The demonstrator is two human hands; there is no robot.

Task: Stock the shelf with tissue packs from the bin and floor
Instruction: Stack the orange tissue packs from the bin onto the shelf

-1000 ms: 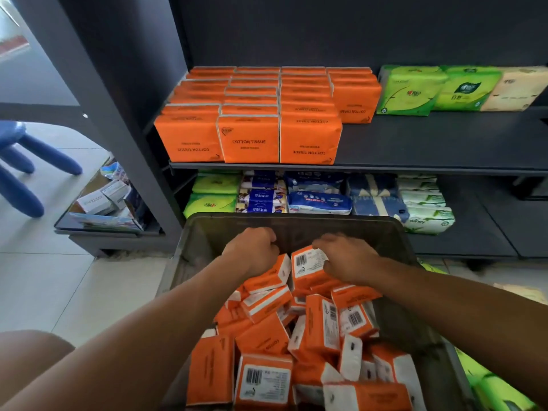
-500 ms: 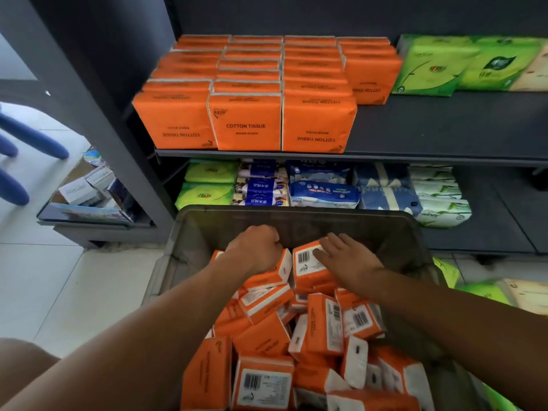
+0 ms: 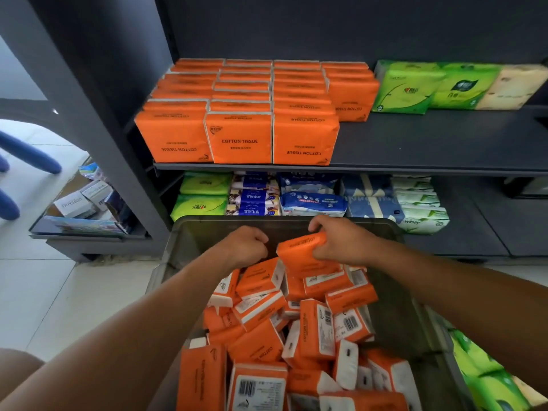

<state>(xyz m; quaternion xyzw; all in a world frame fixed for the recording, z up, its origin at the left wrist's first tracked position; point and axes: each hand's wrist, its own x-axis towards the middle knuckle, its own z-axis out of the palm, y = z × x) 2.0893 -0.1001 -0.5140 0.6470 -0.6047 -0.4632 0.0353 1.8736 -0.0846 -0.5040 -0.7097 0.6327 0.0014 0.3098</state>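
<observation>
**Orange pack clamped in my right hand, bare shelf up and to the right**

I have the soft orange plastic-wrapped tissue pack (image 3: 302,255) at the far end of the grey plastic bin (image 3: 189,232), held just above the loose heap of orange packs (image 3: 296,336) that fills it. My right hand (image 3: 341,241) has its fingers (image 3: 318,225) curled over the pack's right end, clamped on it. The pack's long axis runs left to right across the bin, and its free left end points at my left hand (image 3: 246,247).

That hand sits just beside the free end, its fingers curled under. I cannot tell whether they hold anything.

The dark upper shelf (image 3: 430,140) lies beyond the bin's far edge and above it. Upright orange packs in rows (image 3: 240,137) fill its left part to the front edge. The fourth row (image 3: 351,96) stops short, leaving bare shelf in front of it.

As I judge it, the right hand is the nearer one to that gap. The pack would need standing upright before it goes in.
</observation>
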